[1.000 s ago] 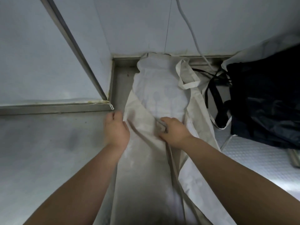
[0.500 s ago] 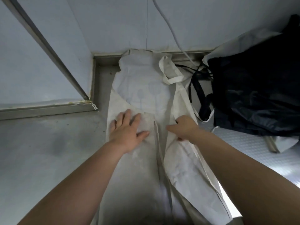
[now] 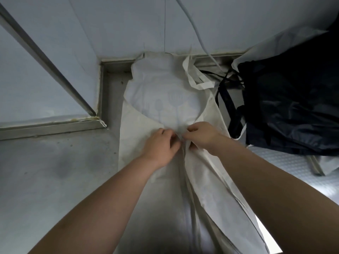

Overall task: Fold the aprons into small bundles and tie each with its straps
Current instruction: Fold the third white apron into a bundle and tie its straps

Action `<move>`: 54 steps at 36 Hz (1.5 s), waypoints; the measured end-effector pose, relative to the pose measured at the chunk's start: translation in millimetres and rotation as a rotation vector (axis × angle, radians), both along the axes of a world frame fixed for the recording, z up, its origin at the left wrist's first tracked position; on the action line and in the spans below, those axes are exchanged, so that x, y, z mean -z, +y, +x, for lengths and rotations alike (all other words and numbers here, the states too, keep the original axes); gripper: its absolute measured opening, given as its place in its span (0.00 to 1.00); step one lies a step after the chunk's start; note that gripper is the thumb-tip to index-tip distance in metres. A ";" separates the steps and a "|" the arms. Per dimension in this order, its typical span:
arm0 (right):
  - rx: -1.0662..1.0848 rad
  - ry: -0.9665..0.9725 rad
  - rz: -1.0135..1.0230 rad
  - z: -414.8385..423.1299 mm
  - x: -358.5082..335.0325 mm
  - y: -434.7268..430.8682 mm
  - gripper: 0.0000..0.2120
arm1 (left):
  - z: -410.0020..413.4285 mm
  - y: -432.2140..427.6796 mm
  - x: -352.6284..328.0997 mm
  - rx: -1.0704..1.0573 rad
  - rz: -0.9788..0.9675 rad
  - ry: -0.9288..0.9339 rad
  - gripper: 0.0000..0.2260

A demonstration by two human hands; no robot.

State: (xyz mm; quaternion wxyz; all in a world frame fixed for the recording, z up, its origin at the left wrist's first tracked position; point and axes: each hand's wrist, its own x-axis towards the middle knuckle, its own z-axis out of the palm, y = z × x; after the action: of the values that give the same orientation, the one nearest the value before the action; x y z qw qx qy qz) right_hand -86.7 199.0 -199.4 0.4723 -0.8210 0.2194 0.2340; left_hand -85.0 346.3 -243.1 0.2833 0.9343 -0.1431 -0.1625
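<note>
The left hand (image 3: 161, 146) pinches one folded-in flap of the cream apron (image 3: 161, 96), which lies flat under both hands, its utensil-printed bib beyond the knuckles. The right hand (image 3: 201, 137) pinches the other flap; dark aprons (image 3: 293, 107) lie heaped to its right.

cream apron (image 3: 165, 99) | flat before me, sides folded inward | neck loop (image 3: 194, 77) at far end | navy apron (image 3: 293, 107) bunched right

The cream apron (image 3: 161, 92) was matt cloth, lightly creased. The navy aprons (image 3: 293, 107) were cloth w/ slight sheen. The counter (image 3: 45, 180) was dull, smudged metal; the rt panel (image 3: 286, 167) was embossed. The wall (image 3: 119, 24) was smooth, matt.
</note>
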 end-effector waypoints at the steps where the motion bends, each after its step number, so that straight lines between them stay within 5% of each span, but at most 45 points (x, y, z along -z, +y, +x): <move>1: 0.002 -0.001 0.037 -2.4 -0.6 -0.2 0.07 | 1.6 -3.2 0.9 -0.031 0.019 0.007 0.14; 4: 0.045 0.036 0.143 -8.7 1.1 -5.4 0.17 | 3.7 -8.8 0.2 -0.039 0.084 0.002 0.13; 7: -0.016 0.080 0.149 -15.5 3.9 -9.9 0.04 | 2.6 -9.1 -2.0 -0.008 0.112 -0.018 0.07; 13: -0.042 0.026 0.064 -15.4 8.7 -12.2 0.19 | 9.0 -7.8 2.4 -0.128 -0.044 0.227 0.12; 17: -0.070 -0.004 0.093 -13.0 6.9 -6.0 0.16 | 6.5 -5.5 -2.4 -0.077 -0.011 0.212 0.18; 21: -0.050 0.004 0.125 -17.1 12.8 -7.5 0.10 | 1.8 -7.1 -1.4 -0.086 0.074 0.126 0.10; 23: -0.052 0.003 0.172 -19.7 12.3 -8.9 0.10 | 2.6 -6.6 -0.8 -0.138 -0.010 0.156 0.13; 29: -0.131 -0.006 0.233 -23.8 12.0 -7.0 0.12 | 2.8 1.0 -23.7 -0.421 -0.708 0.501 0.07; 34: -0.222 -0.062 0.201 -25.5 15.9 -6.1 0.16 | -3.8 -1.2 -31.6 -0.212 -0.675 0.476 0.19; 40: -0.075 -0.125 0.221 -31.6 27.5 -7.4 0.14 | -7.7 -1.9 -12.5 -0.083 -0.479 0.264 0.26; 48: 0.235 -0.088 0.282 -21.1 17.6 -3.3 0.25 | -6.4 8.4 7.6 0.069 -0.131 0.027 0.17; 51: 0.494 -0.094 0.306 -16.0 14.8 -9.7 0.17 | -8.6 8.2 6.8 0.061 -0.108 -0.001 0.09; 54: 0.913 -0.059 0.580 -8.9 6.2 -20.3 0.15 | -7.3 3.8 -1.6 -0.055 -0.235 0.046 0.06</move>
State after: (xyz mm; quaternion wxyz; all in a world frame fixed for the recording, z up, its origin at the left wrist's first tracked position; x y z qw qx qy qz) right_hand -95.6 178.7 -205.6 0.7390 -0.4844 0.4670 0.0327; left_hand -92.3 350.1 -241.5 0.3984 0.8942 -0.1291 -0.1583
